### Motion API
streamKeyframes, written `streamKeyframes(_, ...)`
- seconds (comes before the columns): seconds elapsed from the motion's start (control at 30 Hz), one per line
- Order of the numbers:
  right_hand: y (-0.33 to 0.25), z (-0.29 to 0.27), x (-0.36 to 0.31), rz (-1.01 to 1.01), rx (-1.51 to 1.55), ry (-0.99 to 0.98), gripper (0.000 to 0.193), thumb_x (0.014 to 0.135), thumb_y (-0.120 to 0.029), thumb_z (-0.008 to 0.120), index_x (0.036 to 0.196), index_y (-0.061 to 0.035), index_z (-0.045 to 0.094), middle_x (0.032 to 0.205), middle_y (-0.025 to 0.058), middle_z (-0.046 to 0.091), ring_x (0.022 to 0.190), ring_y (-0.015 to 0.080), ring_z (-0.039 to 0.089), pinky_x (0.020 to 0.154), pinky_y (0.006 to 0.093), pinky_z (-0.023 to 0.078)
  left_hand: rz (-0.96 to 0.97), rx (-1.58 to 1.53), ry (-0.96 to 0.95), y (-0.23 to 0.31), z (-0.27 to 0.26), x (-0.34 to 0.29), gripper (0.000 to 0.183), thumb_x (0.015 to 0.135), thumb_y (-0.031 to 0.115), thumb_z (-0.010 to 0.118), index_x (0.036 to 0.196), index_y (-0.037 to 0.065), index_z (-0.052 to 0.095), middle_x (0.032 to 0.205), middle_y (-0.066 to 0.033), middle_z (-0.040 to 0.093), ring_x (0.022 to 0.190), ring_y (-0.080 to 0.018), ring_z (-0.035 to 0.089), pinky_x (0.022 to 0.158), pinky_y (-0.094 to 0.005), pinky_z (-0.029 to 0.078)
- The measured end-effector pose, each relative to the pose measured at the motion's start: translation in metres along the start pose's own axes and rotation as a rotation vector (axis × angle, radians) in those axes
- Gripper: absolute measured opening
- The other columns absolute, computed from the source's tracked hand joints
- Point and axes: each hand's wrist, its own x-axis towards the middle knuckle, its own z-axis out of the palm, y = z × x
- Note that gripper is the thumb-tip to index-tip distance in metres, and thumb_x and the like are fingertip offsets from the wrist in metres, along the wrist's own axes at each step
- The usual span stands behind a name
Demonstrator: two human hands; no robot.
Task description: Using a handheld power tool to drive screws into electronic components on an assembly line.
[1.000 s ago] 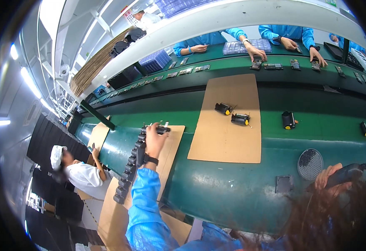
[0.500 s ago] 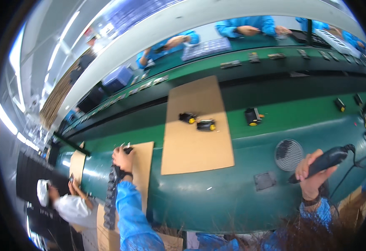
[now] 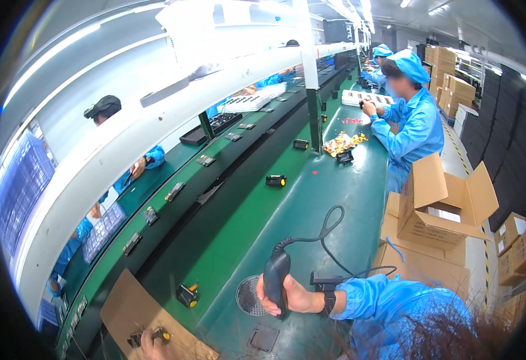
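My right hand (image 3: pixel 290 297) is wrapped round a black corded hand tool (image 3: pixel 276 279), which stands upright with its cable leaving the top. A round grey mesh disc (image 3: pixel 246 300) lies partly hidden behind this hand. A dark square plate (image 3: pixel 263 338) lies nearby on the green table. My left hand (image 3: pixel 153 346), cut off by the lower edge, has its fingers closed at a small black module with a yellow end (image 3: pixel 163 333) on a cardboard sheet (image 3: pixel 128 300). Another black module (image 3: pixel 134 339) touches or nearly touches this hand's left side.
A black-and-yellow module (image 3: pixel 187 295) sits right of the cardboard, and another (image 3: pixel 276 180) lies farther along. Small boards line the green conveyor (image 3: pixel 155 240). A post (image 3: pixel 314 120) rises from the table. At right are a co-worker in blue (image 3: pixel 416 126) and an open carton (image 3: pixel 434 228).
The view has swung to the right. My left hand has left the strip of cardboard at the left and come to the modules on the middle sheet. My right hand still holds the tool, now more upright.
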Motion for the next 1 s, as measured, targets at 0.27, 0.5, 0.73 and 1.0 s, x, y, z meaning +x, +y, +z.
streamKeyframes(0.27, -0.001, -0.006, 0.006, 0.036, -0.034, -0.034, 0.084, 0.080, -0.083, 0.044, 0.101, -0.0018, 0.050, 0.068, 0.0036, 0.051, 0.057, 0.0110, 0.050, 0.052, 0.0267, 0.044, -0.043, -0.140, -0.002, 0.034, -0.028, -0.004, 0.030, 0.085, 0.012, 0.063, 0.115, 0.006, 0.061, 0.139, -0.0229, 0.047, 0.131, -0.0401, 0.041, 0.105, -0.0479, 0.037)
streamKeyframes(0.5, -0.005, -0.002, 0.010, -0.022, -0.012, -0.011, 0.080, 0.081, -0.079, 0.051, 0.099, -0.0008, 0.052, 0.066, 0.0043, 0.052, 0.054, 0.0097, 0.051, 0.049, 0.0246, 0.044, 0.135, -0.351, -0.009, 0.147, -0.019, 0.003, 0.033, 0.085, 0.012, 0.064, 0.117, 0.005, 0.060, 0.138, -0.0224, 0.049, 0.129, -0.0397, 0.042, 0.105, -0.0476, 0.037)
streamKeyframes(0.73, -0.006, -0.003, 0.009, -0.020, 0.017, -0.008, 0.080, 0.082, -0.080, 0.049, 0.099, -0.0012, 0.051, 0.065, 0.0039, 0.050, 0.053, 0.0097, 0.050, 0.050, 0.0244, 0.044, 0.248, -0.365, -0.006, 0.212, 0.017, 0.010, 0.037, 0.084, 0.013, 0.066, 0.119, 0.004, 0.059, 0.136, -0.0219, 0.050, 0.127, -0.0394, 0.044, 0.104, -0.0473, 0.037)
streamKeyframes(1.0, -0.005, -0.006, 0.010, -0.061, 0.011, -0.014, 0.080, 0.083, -0.079, 0.048, 0.099, -0.0008, 0.051, 0.066, 0.0043, 0.051, 0.053, 0.0100, 0.050, 0.049, 0.0245, 0.044, 0.243, -0.352, 0.029, 0.217, 0.025, 0.009, 0.041, 0.082, 0.013, 0.068, 0.121, 0.003, 0.058, 0.134, -0.0213, 0.051, 0.125, -0.0390, 0.045, 0.103, -0.0469, 0.038)
